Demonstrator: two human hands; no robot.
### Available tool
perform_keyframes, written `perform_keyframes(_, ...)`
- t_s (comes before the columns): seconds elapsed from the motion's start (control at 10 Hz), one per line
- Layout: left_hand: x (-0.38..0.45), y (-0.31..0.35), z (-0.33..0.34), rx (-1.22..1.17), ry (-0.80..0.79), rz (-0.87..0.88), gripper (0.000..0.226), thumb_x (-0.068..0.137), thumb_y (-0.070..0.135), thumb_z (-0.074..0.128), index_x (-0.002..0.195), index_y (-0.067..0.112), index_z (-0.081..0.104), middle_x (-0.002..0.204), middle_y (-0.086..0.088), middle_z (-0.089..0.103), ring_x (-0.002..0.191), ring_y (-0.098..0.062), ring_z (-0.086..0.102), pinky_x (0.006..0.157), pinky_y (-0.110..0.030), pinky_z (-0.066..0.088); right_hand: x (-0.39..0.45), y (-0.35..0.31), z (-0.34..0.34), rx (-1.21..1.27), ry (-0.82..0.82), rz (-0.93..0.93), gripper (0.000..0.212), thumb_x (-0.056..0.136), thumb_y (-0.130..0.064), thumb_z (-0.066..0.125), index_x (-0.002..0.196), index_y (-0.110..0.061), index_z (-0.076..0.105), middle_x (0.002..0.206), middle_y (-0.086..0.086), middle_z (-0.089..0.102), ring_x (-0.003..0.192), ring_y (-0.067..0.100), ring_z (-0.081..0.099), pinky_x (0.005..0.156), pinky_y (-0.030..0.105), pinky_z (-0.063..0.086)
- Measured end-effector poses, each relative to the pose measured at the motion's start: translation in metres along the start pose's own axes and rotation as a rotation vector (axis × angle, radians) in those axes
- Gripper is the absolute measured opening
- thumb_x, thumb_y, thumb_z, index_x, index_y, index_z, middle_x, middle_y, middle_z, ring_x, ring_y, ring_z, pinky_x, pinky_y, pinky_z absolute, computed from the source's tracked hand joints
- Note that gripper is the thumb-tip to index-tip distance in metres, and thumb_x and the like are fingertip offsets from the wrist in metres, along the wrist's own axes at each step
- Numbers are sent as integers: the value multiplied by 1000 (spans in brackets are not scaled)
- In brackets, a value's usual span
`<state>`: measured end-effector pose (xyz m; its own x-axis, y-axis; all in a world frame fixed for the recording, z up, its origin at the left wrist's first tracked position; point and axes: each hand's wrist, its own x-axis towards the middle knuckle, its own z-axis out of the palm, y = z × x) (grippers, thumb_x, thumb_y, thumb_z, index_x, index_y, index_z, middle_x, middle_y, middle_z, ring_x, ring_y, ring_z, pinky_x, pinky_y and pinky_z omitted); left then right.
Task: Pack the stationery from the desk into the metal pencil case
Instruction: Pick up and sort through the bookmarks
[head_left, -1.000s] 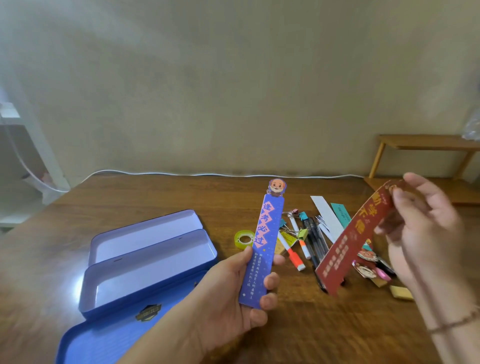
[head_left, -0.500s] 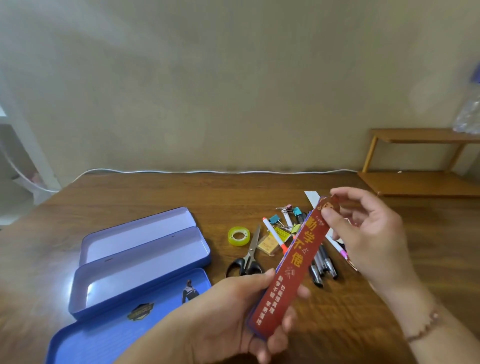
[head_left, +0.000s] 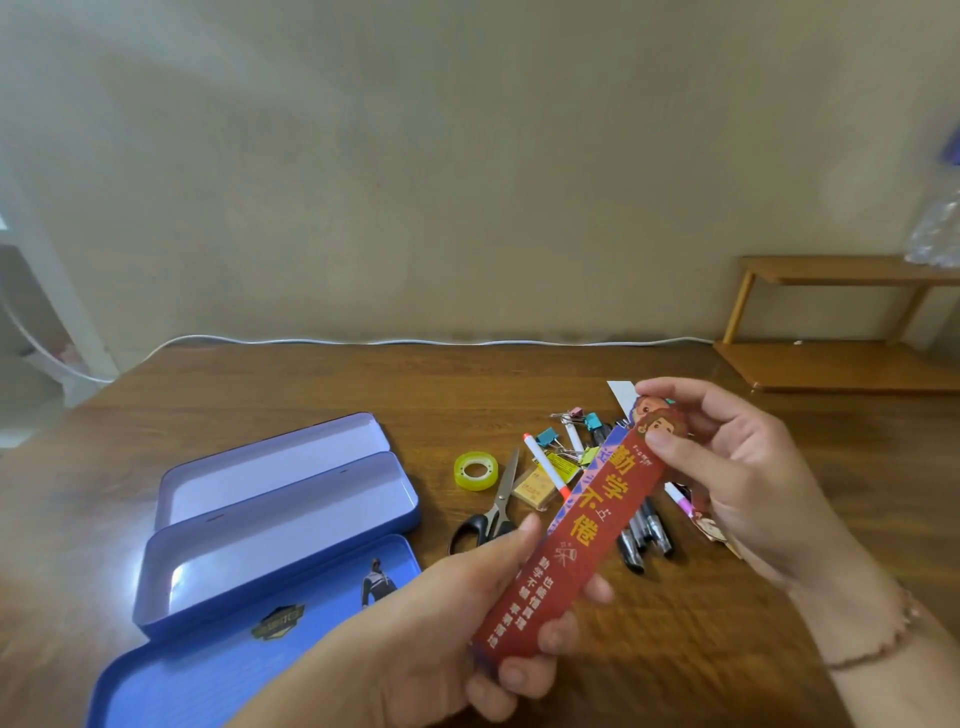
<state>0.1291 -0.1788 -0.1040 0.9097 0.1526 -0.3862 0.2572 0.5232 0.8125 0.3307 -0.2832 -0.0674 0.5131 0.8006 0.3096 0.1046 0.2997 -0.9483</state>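
In the head view, the left hand (head_left: 457, 618) holds the near end of a red bookmark (head_left: 576, 535), thumb on its left edge and fingers curled round its right edge. A purple bookmark (head_left: 597, 470) lies stacked behind the red one, showing only as a thin strip along the left edge. The right hand (head_left: 737, 467) pinches the far end of the stack, thumb pressed on the cartoon head at the top and fingers behind it; this grip also holds some small printed pieces against the palm, too hidden to name. The stack slants up from near left to far right, above the surface (head_left: 311, 395).

The metal pencil case (head_left: 280, 519) lies open to the left on the surface, its two lilac trays showing nothing inside, with a blue lid (head_left: 218, 660) at the near edge. Between the case and the hands lie a yellow tape roll (head_left: 475, 470) and black-handled scissors (head_left: 485, 519). Just right of the scissors are an eraser (head_left: 535, 488), a white marker (head_left: 545, 467) with an orange tip, coloured binder clips (head_left: 548, 436), and black pens (head_left: 644, 535) partly hidden behind the bookmarks.

A white cable (head_left: 415, 342) runs along the far edge, and a wooden shelf (head_left: 841, 322) stands at far right.
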Motion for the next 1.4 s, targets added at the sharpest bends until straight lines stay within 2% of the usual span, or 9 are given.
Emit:
perform_keyframes(0.1, 0, 0, -3, -30, 28, -17, 105, 54, 68, 79, 138, 9, 52, 109, -15, 57, 78, -23, 61, 49, -25, 53, 1, -7, -2, -9, 27, -2, 34, 80, -22, 63, 115, -20, 64, 90, 8, 73, 81, 15, 70, 60, 23, 56)
perform_keyframes(0.2, 4, 0, -7, -113, 54, -30, 71, 86, 56, 58, 139, 9, 51, 108, -15, 56, 78, -23, 62, 48, -27, 53, 4, -8, -14, -262, 289, -41, 22, 91, -33, 56, 109, -23, 64, 91, 8, 72, 75, 20, 65, 55, 26, 50)
perform_keyframes(0.3, 1, 4, -1, -199, 110, -60, 57, 99, 49, 42, 137, 8, 52, 102, -16, 57, 73, -24, 62, 46, -27, 52, 9, -2, -36, -918, 399, 66, 19, 94, -33, 57, 107, -22, 66, 103, 3, 71, 84, 16, 57, 51, 19, 39)
perform_keyframes(0.4, 9, 1, -7, -213, 168, -26, 61, 97, 53, 45, 139, 9, 51, 109, -14, 56, 75, -22, 62, 46, -27, 53, 13, 4, -48, -1239, 231, 404, 41, 88, -49, 59, 119, -22, 63, 120, 2, 67, 86, 13, 53, 48, 18, 35)
perform_keyframes(0.6, 14, 0, -11, -162, 170, 9, 63, 97, 55, 43, 139, 9, 51, 104, -12, 57, 69, -19, 62, 44, -24, 51, 17, 22, -54, -1342, 173, 618, 46, 80, -61, 64, 112, -29, 57, 94, -8, 69, 65, 3, 61, 43, 21, 42)
perform_keyframes(0.8, 8, 3, -4, -192, 131, 21, 62, 98, 49, 43, 140, 5, 48, 91, -10, 59, 59, -17, 63, 40, -23, 49, 19, 20, -61, -1102, 328, 516, 44, 84, -24, 73, 125, -22, 56, 104, 6, 71, 79, 14, 64, 46, 23, 42)
perform_keyframes(1.0, 5, 11, 3, -177, 168, 64, 62, 100, 45, 37, 142, 0, 44, 83, -6, 59, 50, -10, 64, 38, -18, 48, 17, 5, -69, -405, 743, -133, 14, 87, -29, 68, 100, -32, 66, 108, 8, 68, 82, 16, 71, 50, 24, 57)
perform_keyframes(1.2, -2, 14, 1, -192, -19, -35, 55, 96, 52, 35, 112, 12, 70, 75, -6, 53, 51, -15, 48, 36, -16, 33, 6, -18, -51, 164, 139, -140, 23, 73, -25, 72, 95, -24, 72, 75, 2, 67, 49, 10, 51, 44, 17, 43)
perform_keyframes(1.4, -2, 9, 5, -13, -78, -48, 51, 100, 46, 31, 117, 13, 66, 88, -11, 62, 73, -25, 64, 47, -25, 53, 3, -8, -24, -118, 96, -34, 62, 48, -59, 84, 99, -24, 73, 78, 4, 71, 57, 12, 52, 48, 22, 48)
